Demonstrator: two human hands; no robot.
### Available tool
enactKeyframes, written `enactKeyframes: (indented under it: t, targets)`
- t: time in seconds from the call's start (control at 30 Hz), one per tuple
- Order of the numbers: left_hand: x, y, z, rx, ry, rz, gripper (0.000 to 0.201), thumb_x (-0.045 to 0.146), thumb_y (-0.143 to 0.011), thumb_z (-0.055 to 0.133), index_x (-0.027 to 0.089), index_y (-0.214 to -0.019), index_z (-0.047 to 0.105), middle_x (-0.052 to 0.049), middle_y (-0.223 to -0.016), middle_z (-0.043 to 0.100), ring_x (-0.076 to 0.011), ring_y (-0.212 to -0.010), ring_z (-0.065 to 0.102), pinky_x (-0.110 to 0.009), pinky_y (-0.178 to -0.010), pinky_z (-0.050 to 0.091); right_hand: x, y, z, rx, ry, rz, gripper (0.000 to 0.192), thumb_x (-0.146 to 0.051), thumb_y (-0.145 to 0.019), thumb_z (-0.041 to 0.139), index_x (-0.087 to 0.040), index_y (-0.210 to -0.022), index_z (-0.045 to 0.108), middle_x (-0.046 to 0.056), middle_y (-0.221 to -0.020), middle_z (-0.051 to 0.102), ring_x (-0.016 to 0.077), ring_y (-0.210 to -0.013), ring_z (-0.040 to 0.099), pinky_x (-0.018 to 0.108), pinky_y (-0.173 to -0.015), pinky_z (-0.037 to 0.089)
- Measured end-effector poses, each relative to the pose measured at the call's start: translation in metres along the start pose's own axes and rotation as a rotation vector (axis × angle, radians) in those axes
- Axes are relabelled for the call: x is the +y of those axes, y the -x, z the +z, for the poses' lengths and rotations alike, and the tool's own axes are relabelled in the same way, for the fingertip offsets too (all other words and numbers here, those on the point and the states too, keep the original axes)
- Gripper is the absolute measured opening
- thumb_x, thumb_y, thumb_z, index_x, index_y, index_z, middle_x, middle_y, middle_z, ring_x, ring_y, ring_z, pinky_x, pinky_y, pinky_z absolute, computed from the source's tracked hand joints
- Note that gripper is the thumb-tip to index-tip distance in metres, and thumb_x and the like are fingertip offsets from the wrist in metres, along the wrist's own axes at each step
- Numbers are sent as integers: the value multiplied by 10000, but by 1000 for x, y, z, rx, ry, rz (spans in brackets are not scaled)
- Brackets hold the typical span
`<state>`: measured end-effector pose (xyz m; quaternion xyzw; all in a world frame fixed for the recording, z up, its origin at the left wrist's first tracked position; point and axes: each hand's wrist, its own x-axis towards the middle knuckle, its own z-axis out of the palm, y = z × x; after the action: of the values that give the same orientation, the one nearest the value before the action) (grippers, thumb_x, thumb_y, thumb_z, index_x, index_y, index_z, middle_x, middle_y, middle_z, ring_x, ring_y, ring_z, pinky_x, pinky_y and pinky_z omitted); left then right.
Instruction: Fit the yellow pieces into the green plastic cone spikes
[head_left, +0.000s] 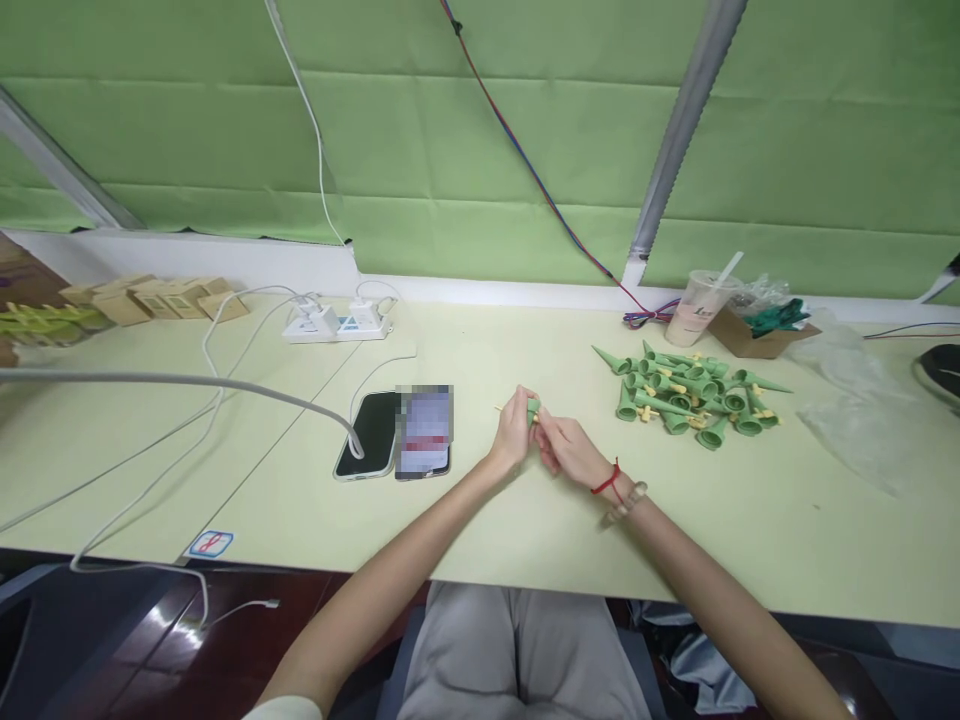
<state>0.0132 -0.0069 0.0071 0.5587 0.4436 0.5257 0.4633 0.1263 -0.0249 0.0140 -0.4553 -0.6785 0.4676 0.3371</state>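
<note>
We sit at a pale yellow-green table that runs along a wall hung with green cloth, with a grey pole slanting down the cloth and a red and blue wire trailing beside it.

Our two hands meet over the middle of the table. The left hand has its fingers curled shut around a small green cone, of which only the top shows between the fingertips; a thin pale stick pokes out just to the left of those fingers. The right hand touches the left, its fingers bent in against the same cone from below and to the right; how firmly they pinch it we cannot tell. A red string and a clear bead bracelet circle the right wrist.

Beyond and to the right of our fingers, well apart from them, lies a loose pile of green cones, some with yellow pieces in them. Behind that pile stand a plastic cup with a straw and an open cardboard box.

To the left of our fingers, near them, two phones lie side by side, a grey cable plugged into the left one. Farther back on that side sits a white power strip, and at the far left a row of small wooden blocks.
</note>
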Motion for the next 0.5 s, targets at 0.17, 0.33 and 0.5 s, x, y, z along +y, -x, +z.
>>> enactKeyframes:
  t: [0.17, 0.33, 0.5]
  targets:
    - [1, -5, -1, -196, 169, -299, 590, 664, -791, 155, 197, -490, 352, 48, -302, 228, -76, -262, 210, -230, -314, 139, 1, 1, -6, 133, 636, -265, 337, -377, -918, 284, -192, -771, 525, 43, -748, 628, 147, -662, 571, 251, -632, 379]
    - [6, 0, -4, -154, 29, -256, 597, 632, -813, 161, 200, -428, 306, 39, -281, 230, -74, -249, 219, -234, -318, 157, 7, -1, -5, 43, 750, -379, 447, -292, -945, 171, -191, -740, 555, 51, -768, 618, 137, -700, 564, 244, -682, 372]
    - [6, 0, -4, -104, -82, -88, 596, 615, -825, 129, 195, -440, 300, 35, -339, 258, -87, -347, 292, -246, -409, 242, 13, -2, -3, 99, 763, -411, 409, -310, -934, 189, -184, -696, 497, 52, -683, 567, 145, -616, 510, 260, -618, 343]
